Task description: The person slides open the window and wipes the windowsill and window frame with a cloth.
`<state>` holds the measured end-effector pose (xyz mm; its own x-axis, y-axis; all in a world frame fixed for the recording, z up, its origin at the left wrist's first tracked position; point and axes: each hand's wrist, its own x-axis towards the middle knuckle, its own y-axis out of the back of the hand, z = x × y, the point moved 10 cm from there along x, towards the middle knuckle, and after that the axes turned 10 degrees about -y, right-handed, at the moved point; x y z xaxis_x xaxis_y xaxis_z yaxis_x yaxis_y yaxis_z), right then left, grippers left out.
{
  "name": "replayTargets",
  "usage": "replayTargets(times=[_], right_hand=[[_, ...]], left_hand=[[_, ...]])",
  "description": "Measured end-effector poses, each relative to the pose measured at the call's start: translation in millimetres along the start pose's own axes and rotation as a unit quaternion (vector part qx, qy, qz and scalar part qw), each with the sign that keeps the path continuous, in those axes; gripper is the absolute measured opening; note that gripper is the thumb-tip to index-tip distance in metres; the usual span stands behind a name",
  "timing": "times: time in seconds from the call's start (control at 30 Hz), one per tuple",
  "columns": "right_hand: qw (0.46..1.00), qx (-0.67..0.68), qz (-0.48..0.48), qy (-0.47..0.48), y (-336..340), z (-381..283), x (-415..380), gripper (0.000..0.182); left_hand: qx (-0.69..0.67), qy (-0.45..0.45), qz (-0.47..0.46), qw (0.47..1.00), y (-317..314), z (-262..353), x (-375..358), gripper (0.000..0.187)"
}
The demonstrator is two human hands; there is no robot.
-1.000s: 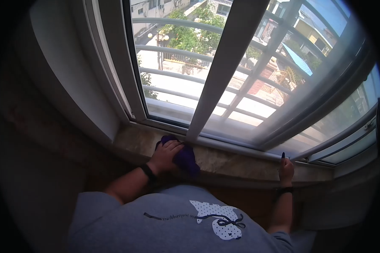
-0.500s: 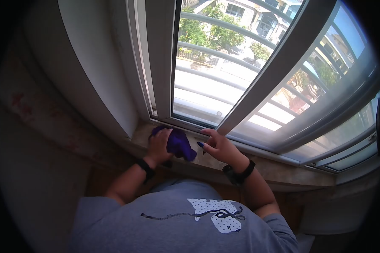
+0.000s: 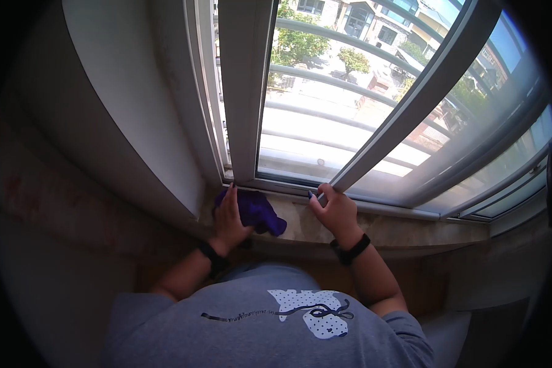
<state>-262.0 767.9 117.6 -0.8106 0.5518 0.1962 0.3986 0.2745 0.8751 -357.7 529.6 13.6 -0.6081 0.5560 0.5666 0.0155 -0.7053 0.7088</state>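
My left hand (image 3: 228, 219) is open, its fingers stretched up to the bottom of the window frame (image 3: 244, 122). Beside and partly under it, a crumpled purple cloth (image 3: 259, 211) lies on the marble-like sill (image 3: 300, 228). To the right, my right hand (image 3: 337, 213) has its thumb and fingers pinched together at the lower edge of the sliding sash (image 3: 386, 132). What they grip, if anything, is too small to make out.
A pale wall (image 3: 129, 92) stands at the left of the window. Outside the glass are curved white bars (image 3: 331, 80). Another window pane (image 3: 509, 196) is at the far right.
My left hand has turned upright, its fingertips now at the frame instead of spread on the cloth. My right hand has moved right and its fingers have closed together. The view has shifted slightly.
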Motion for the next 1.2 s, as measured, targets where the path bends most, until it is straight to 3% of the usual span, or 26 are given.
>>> replayTargets(times=[0.3,0.4,0.43,0.5,0.57,0.63,0.77,0.83,0.93,1.03,1.2], right_hand=[[0.987,-0.036,0.075,-0.139,34.8,84.4,-1.0,0.025],[0.982,0.017,0.043,-0.184,38.4,101.1,1.7,0.027],[0.976,0.095,-0.020,-0.197,30.9,95.0,0.6,0.028],[0.987,0.116,-0.064,-0.094,26.0,29.5,-4.6,0.022],[0.978,0.062,-0.096,0.175,37.7,-111.3,-31.8,0.014],[0.938,0.015,-0.045,0.344,23.1,-163.5,-44.4,0.010],[0.879,-0.025,-0.020,0.476,-24.9,-210.8,-38.5,0.024],[0.842,-0.064,-0.019,0.536,-51.2,-218.1,-38.7,0.038],[0.809,-0.227,0.067,0.537,-91.8,-216.4,-34.5,0.042],[0.766,-0.348,0.089,0.533,-109.9,-211.7,-34.0,0.045],[0.764,-0.387,0.126,0.501,-113.6,-215.1,-35.8,0.045]], left_hand=[[-0.042,0.013,0.013,0.999,0.5,-2.5,16.1,0.115],[-0.062,0.046,-0.004,0.997,-8.6,-13.8,15.2,0.117],[-0.064,0.061,-0.010,0.996,-11.9,-17.1,16.2,0.117],[-0.068,0.081,-0.013,0.994,-14.0,-19.4,19.3,0.117],[-0.068,0.096,-0.015,0.993,-15.0,-21.4,19.6,0.117],[-0.061,0.105,-0.008,0.993,-15.0,-23.7,22.1,0.114],[-0.057,0.085,0.033,0.994,-24.7,-33.2,20.0,0.101],[-0.060,0.068,0.044,0.995,-26.9,-34.3,20.1,0.093],[-0.067,0.090,0.033,0.993,-16.0,-26.7,24.6,0.087],[-0.051,0.060,0.096,0.992,-4.5,-19.6,25.7,0.085],[-0.026,0.101,0.056,0.993,-19.0,-26.0,24.1,0.080]])
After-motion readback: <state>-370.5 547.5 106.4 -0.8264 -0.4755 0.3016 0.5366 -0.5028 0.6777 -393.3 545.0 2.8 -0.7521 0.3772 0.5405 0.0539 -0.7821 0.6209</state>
